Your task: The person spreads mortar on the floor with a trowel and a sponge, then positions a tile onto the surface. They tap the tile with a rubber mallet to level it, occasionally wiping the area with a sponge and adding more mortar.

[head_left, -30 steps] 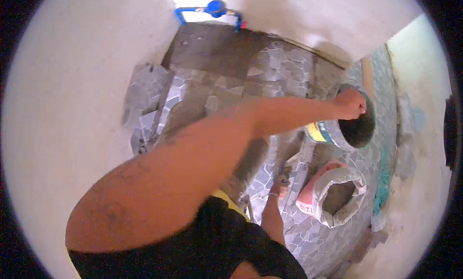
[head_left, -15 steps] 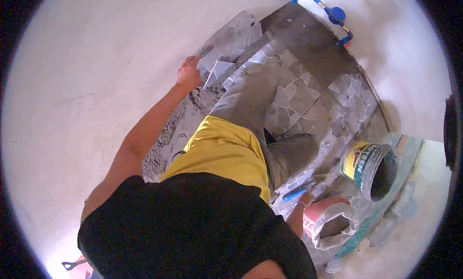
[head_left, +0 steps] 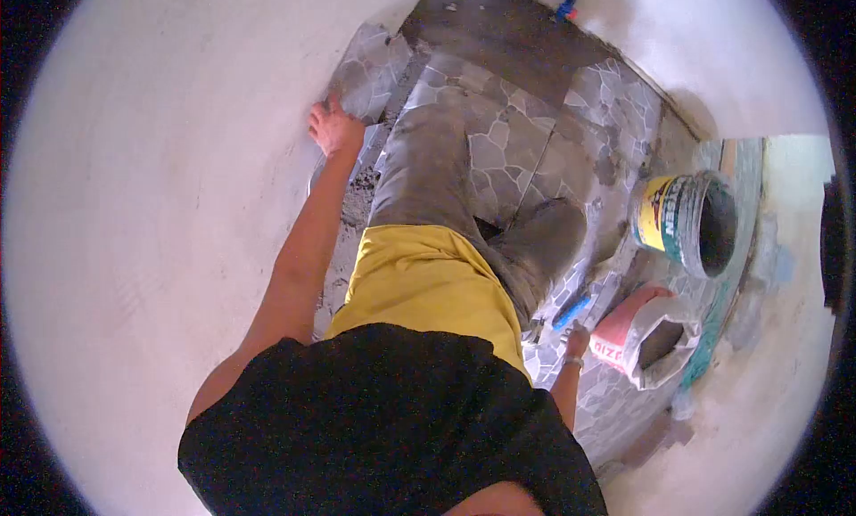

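My left hand (head_left: 336, 131) has its fingers spread at the wall, against the lower end of a grey stone-patterned tile (head_left: 367, 66). Part of a cut tile piece (head_left: 367, 147) shows just below that hand; my wrist and forearm hide the rest. Rough grey mortar (head_left: 358, 198) lies along the wall beside my leg. On the right, my right hand (head_left: 578, 340) is low over the tiled floor with fingers curled. A blue handle (head_left: 572, 312) lies just beyond its fingertips. Whatever those fingers hold is too small to make out.
A mortar-smeared paint bucket (head_left: 682, 222) lies tilted at the right. In front of it, a red and white sack (head_left: 637, 338) stands with its mouth rolled back. Dark bare floor (head_left: 499, 30) spreads at the far end, under blue pipework (head_left: 562, 1) on the wall.
My view has turned, shifting the scene. My left hand now lies spread over the tile's lower end, and the cut piece below is more covered. My right hand stays near the blue handle.
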Demonstrator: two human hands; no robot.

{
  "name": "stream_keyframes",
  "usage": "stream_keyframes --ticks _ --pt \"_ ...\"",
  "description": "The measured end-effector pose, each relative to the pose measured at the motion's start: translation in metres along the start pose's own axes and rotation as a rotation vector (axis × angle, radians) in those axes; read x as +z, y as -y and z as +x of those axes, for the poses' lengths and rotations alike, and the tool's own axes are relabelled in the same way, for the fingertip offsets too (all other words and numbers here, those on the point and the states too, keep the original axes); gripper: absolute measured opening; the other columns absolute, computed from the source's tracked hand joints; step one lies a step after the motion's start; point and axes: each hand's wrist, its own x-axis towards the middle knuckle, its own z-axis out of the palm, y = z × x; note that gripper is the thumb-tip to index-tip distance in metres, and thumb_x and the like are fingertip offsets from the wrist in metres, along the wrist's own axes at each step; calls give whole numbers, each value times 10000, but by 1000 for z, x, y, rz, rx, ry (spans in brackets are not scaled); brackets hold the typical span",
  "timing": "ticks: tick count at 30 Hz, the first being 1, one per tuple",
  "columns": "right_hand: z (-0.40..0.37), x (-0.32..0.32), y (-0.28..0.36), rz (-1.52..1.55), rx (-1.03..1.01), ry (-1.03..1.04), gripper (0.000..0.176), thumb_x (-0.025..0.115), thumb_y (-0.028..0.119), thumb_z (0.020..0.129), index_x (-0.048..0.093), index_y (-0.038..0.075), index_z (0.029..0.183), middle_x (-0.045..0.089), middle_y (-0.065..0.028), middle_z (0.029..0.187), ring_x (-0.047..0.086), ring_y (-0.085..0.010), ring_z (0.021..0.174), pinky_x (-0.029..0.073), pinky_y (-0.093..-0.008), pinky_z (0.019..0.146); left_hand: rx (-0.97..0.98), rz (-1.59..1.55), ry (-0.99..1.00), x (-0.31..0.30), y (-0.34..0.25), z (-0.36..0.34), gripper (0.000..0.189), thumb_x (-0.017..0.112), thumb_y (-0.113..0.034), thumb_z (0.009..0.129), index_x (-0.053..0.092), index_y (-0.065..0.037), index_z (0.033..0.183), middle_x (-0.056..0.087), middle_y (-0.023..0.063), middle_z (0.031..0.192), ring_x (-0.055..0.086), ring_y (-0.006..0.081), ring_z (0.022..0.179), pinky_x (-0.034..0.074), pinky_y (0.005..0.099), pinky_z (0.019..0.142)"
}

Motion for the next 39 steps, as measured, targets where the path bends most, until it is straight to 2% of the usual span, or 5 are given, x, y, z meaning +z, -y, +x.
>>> stream_keyframes --ticks 11,20,23,26,39 --pt "-50 15 -176 -150 160 151 119 604 173 837 648 90 911 669 -115 790 631 -239 670 514 -368 560 86 -44 36 6 -5 27 459 669 -246 785 531 -96 1197 593 179 1101 595 373 1000 485 481 844" --pt "-26 17 -1 -36 -37 104 154 497 118 907 621 41 958 629 -89 872 628 -167 600 514 -285 419 252 -67 4 9 -8 67 300 633 -291 813 654 -95 1039 675 180 957 650 381 851 517 486 732" --pt "8 11 2 -666 -862 -142 131 511 98 861 599 11 906 613 -152 850 625 -320 692 525 -404 578 322 -130 -38 -24 -32 67 287 621 -289 817 672 -92 1020 680 167 919 657 369 833 514 486 727" --pt "34 12 0 -278 -397 -19 237 519 209 922 621 0 970 620 -81 846 627 -185 639 532 -306 478 397 -160 -121 -50 -45 73 280 637 -260 811 677 -77 1019 685 159 889 660 361 813 520 457 717" --pt "-14 98 395 15 -611 71 287 608 240 866 642 45 1073 662 -162 1034 613 -295 1011 487 -363 836 176 -1047 227 -125 -178 91 259 697 -188 820 654 36 943 649 49 848 557 163 724 456 326 681"
